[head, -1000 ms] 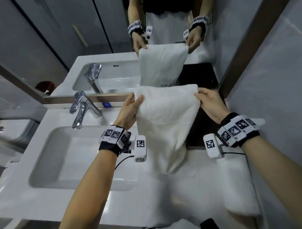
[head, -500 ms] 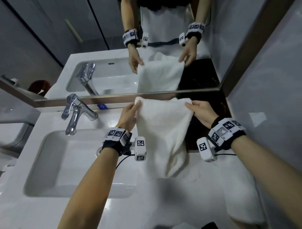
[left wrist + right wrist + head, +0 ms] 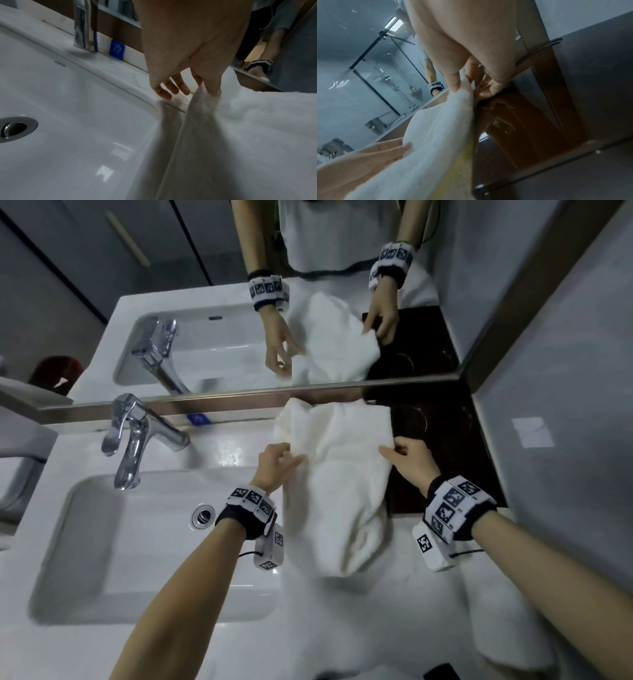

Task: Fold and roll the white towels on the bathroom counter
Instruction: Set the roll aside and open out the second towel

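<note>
A white towel lies rumpled on the counter between the sink and a dark tray, its far end bunched against the mirror's foot. My left hand pinches the towel's left edge; in the left wrist view the hand nips a fold of the towel while the other fingers hang free. My right hand pinches the right edge. In the right wrist view the thumb and fingers of that hand hold the towel. A second folded white towel lies by the right wall.
The white sink basin with its drain lies left of the towel, and the chrome faucet stands behind it. A dark glossy tray sits at the back right. The mirror and the right wall close in the space.
Both hands have come down from holding the towel up in front of the mirror. The towel now rests slumped on the counter, and my grips have shifted from its top corners to its sides.
</note>
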`<state>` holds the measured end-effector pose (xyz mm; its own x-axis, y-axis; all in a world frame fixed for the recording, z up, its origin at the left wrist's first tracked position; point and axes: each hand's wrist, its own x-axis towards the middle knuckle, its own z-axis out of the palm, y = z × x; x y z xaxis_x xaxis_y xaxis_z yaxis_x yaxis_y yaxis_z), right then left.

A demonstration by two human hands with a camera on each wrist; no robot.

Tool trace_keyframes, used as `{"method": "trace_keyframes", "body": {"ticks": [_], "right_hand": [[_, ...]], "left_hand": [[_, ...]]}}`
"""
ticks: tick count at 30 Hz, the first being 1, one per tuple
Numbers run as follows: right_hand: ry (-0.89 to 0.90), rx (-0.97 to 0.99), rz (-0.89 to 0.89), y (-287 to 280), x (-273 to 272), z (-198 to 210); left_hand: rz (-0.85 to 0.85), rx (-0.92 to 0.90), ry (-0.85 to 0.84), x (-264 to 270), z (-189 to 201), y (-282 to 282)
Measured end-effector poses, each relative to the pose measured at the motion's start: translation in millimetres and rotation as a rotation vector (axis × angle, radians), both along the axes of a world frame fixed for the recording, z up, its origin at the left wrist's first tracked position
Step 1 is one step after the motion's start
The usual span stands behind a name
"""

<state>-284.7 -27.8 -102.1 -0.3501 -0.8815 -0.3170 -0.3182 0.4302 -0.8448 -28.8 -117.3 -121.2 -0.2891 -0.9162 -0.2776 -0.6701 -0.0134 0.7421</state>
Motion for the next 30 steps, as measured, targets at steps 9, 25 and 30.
{"method": "trace_keyframes", "body": {"ticks": [9,25,30], "right_hand": [[-0.356,-0.269,-0.106,-1,-2,40],[-0.381,-0.431,0.067,11,-7,93],[-0.357,-0.456,0.115,18,-1,107]], "left_hand": [[0.118,-0.146,0.339,-9,59,-1],[0.069,0.209,0.962,5,129,33],[0.032,0.167,0.902,2,149,46]]}}
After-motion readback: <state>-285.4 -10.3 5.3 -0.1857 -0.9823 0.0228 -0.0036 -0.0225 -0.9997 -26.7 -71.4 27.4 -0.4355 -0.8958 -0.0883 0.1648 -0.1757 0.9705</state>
